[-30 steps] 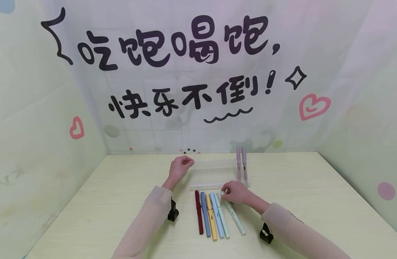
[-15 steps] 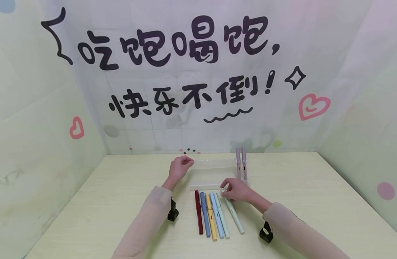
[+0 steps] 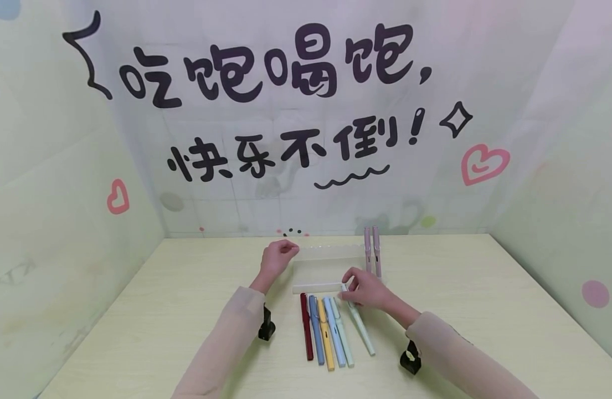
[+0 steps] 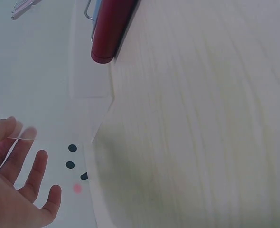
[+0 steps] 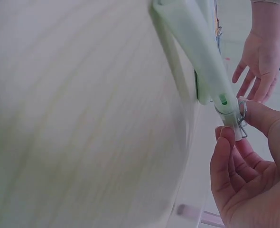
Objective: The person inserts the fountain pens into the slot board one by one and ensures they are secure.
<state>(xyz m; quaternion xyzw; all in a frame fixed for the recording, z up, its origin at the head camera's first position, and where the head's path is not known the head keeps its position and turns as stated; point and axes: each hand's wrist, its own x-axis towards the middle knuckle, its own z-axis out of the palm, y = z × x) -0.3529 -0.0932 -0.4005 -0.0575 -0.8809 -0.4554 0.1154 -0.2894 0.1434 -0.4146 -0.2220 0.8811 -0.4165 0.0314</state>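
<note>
My left hand (image 3: 277, 259) pinches the upper left edge of a clear pen display stand (image 3: 318, 288); in the left wrist view thumb and index finger meet across the transparent sheet. With thumb and fingertips, my right hand (image 3: 368, 290) holds a pale green pen (image 3: 361, 328) by its capped, clip end, plainly seen in the right wrist view. That end is at the stand's front lip, and the pen slants down toward me. Two purple pens (image 3: 377, 252) stand side by side in the stand's right end.
In front of the stand lie a dark red pen (image 3: 307, 328), a blue pen (image 3: 317, 331), a yellow pen (image 3: 327, 336), a light blue pen (image 3: 335, 333) and another pale green pen (image 3: 343, 337), close together. A printed wall cloth rises behind the table (image 3: 196, 288).
My right hand has risen slightly and moved toward the stand, drawing the pale green pen's capped end up with it. My left hand stays where it was.
</note>
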